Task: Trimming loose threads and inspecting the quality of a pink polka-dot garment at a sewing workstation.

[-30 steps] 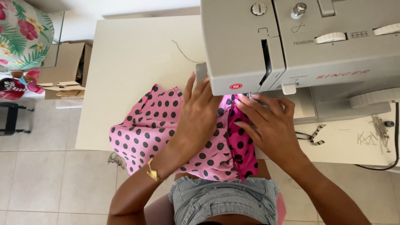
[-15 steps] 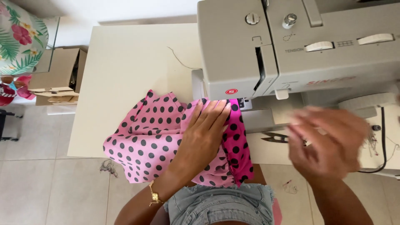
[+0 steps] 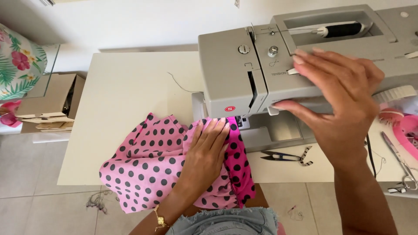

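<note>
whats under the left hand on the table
The left hand lies flat on pink polka-dot fabric, which is spread over the cream table beside the sewing machine. The cloth beneath the palm is hidden.

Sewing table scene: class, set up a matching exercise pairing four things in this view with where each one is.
Things:
1. left hand
2. right hand
3. thread snips
4. cardboard box

Places:
A. on the table in front of the sewing machine
B. raised over the machine's front
C. flat on the pink polka-dot fabric
D. left of the table

Pairs: 1-C, 2-B, 3-A, 4-D
</note>
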